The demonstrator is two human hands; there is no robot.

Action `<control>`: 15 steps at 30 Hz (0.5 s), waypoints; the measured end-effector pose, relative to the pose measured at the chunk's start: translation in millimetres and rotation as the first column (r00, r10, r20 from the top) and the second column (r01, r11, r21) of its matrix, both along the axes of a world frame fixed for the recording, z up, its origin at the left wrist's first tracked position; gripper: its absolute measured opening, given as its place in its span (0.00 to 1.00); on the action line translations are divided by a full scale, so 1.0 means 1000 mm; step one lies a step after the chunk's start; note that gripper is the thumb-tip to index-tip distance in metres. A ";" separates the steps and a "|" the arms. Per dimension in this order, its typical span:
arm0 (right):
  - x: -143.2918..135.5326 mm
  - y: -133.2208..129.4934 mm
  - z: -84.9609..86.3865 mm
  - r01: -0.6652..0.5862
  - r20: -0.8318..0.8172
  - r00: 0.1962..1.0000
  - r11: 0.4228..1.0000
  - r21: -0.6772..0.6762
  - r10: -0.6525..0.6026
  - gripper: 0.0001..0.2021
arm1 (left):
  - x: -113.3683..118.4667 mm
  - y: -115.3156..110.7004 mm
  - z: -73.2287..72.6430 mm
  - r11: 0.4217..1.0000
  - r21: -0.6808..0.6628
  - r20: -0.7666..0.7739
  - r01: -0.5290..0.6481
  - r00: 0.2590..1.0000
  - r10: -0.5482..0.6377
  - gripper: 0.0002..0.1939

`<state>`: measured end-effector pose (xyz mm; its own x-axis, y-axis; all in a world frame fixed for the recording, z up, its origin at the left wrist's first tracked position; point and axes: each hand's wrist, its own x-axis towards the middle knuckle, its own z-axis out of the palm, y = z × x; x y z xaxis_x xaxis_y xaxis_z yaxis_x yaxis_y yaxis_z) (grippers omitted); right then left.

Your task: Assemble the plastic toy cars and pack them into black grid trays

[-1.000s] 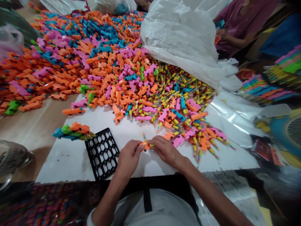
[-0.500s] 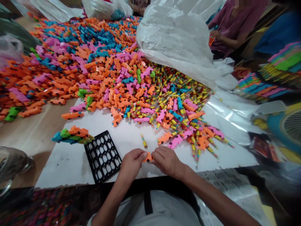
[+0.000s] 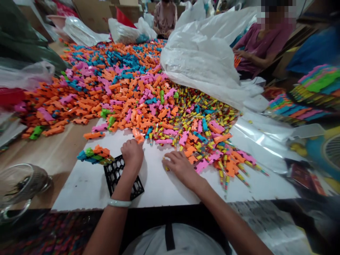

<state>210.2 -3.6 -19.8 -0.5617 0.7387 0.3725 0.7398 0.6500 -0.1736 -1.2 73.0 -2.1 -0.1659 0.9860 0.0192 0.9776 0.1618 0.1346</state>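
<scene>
My left hand (image 3: 132, 154) is at the pile's near edge, fingers curled around the end of an orange toy car (image 3: 138, 135). Part of that car is hidden by the fingers. Under it, my wrist crosses a black plastic grid tray (image 3: 136, 187) on the white sheet. Several blue, green and orange toy cars (image 3: 97, 156) on yellow tubes stand at the tray's back left corner. My right hand (image 3: 179, 166) rests low over the sheet, its fingertips closed on a small yellow tube (image 3: 166, 168), mostly covered.
A big heap of toy cars (image 3: 106, 92) spreads across the table, with yellow tubes (image 3: 196, 102) at its right. A clear plastic bag (image 3: 202, 60) lies behind. A glass mug (image 3: 22, 184) stands at left, a fan (image 3: 330, 148) at right. Two people sit across the table.
My hands have parted from around an orange toy car. The left moved forward and left to the pile; the right went forward onto the loose yellow tube. The view has tilted up.
</scene>
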 end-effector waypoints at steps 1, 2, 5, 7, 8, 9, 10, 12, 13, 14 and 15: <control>-0.010 -0.001 -0.004 -0.022 0.018 1.000 0.999 -0.048 0.023 0.09 | 0.003 -0.002 -0.001 1.000 -0.014 -0.021 -0.003 1.000 0.003 0.20; -0.016 -0.002 -0.008 -0.024 0.025 0.999 0.997 -0.078 0.026 0.08 | 0.004 -0.007 -0.001 0.999 -0.035 -0.038 0.003 0.999 -0.004 0.20; -0.017 -0.007 -0.018 -0.005 -0.028 1.000 0.994 -0.105 0.002 0.08 | 0.004 -0.031 0.002 0.989 -0.133 -0.054 0.070 0.996 -0.078 0.16; -0.010 -0.010 -0.022 -0.010 -0.104 0.995 0.991 -0.131 -0.004 0.07 | 0.004 -0.045 0.005 0.980 -0.176 -0.051 0.096 0.993 -0.107 0.15; -0.008 -0.011 -0.023 -0.011 -0.144 0.990 0.987 -0.158 -0.012 0.07 | 0.005 -0.050 0.005 0.979 -0.183 -0.053 0.093 0.993 -0.104 0.16; -0.006 -0.012 -0.024 -0.011 -0.180 0.983 0.982 -0.191 -0.024 0.07 | 0.007 -0.053 0.006 0.981 -0.180 -0.057 0.078 0.994 -0.089 0.18; -0.006 -0.013 -0.024 -0.008 -0.211 0.977 0.975 -0.223 -0.040 0.07 | 0.011 -0.054 0.006 0.984 -0.167 -0.058 0.056 0.996 -0.067 0.20; -0.009 -0.015 -0.023 0.007 -0.264 0.961 0.958 -0.287 -0.086 0.07 | 0.019 -0.053 0.004 0.992 -0.125 -0.019 0.028 0.999 -0.030 0.23; -0.011 -0.016 -0.022 0.018 -0.282 0.953 0.948 -0.318 -0.113 0.08 | 0.023 -0.051 0.003 0.994 -0.104 0.017 0.029 0.999 -0.027 0.23; -0.013 -0.016 -0.021 0.030 -0.297 0.945 0.939 -0.342 -0.138 0.09 | 0.026 -0.049 0.002 0.995 -0.088 0.059 0.040 0.998 -0.035 0.20; -0.013 -0.017 -0.020 0.041 -0.306 0.938 0.932 -0.359 -0.160 0.11 | 0.029 -0.047 0.001 0.995 -0.078 0.101 0.061 0.994 -0.053 0.17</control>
